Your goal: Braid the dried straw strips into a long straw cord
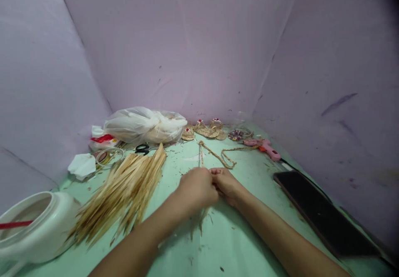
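My left hand (198,187) and my right hand (227,182) meet at the middle of the table, fingers closed on the near end of a thin braided cord (212,151). The cord runs away from my hands, bends, and trails right in a wavy line toward the back. Loose fibre ends hang out below my hands. The exact grip is partly hidden behind my left hand. Left of my forearm lies a fanned bundle of dry straw-coloured leaf strips (124,189).
A white pot (59,223) stands at the near left. Behind the strips are scissors (142,148) and a plastic bag (143,123). Small woven sandals (207,130), beads (236,134) and a pink glue gun (270,150) line the back. A dark phone-like slab (321,212) lies right.
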Demonstrator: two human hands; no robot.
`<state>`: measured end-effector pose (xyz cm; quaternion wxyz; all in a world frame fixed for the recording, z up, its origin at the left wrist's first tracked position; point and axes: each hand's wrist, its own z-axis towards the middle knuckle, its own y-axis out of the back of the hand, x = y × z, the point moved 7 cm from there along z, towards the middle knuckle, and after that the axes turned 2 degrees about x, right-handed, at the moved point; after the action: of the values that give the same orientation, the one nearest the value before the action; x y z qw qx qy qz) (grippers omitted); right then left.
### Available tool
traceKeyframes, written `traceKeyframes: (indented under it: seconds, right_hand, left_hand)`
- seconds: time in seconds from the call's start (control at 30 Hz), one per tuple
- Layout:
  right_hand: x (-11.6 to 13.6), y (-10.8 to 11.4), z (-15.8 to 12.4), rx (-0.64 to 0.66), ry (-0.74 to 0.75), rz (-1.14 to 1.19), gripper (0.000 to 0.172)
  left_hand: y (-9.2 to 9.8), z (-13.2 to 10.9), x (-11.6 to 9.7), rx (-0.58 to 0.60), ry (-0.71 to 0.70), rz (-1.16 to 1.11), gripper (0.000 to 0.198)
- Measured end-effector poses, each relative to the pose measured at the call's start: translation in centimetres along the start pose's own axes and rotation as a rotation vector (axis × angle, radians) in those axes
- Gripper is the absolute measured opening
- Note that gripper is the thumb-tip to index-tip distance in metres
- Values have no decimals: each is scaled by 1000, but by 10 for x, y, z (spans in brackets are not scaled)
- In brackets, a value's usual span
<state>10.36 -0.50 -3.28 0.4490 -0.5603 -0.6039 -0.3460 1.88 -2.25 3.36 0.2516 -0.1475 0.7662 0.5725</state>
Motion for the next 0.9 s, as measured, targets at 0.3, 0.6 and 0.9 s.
traceKeyframes:
  seconds: [0.3,0.6,0.9]
  right_hand:
    - [2,-5,2,156,45,-91,17]
    - [28,1,-10,-95,343,-855,13]
    - [41,-21,-41,-219,314,-1447,22]
  left_hand:
    - [-29,28,40,347,231,-783,15]
    - [-29,37,51,85,213,-305,11]
    - [-37,39,51,80,227,-371,18]
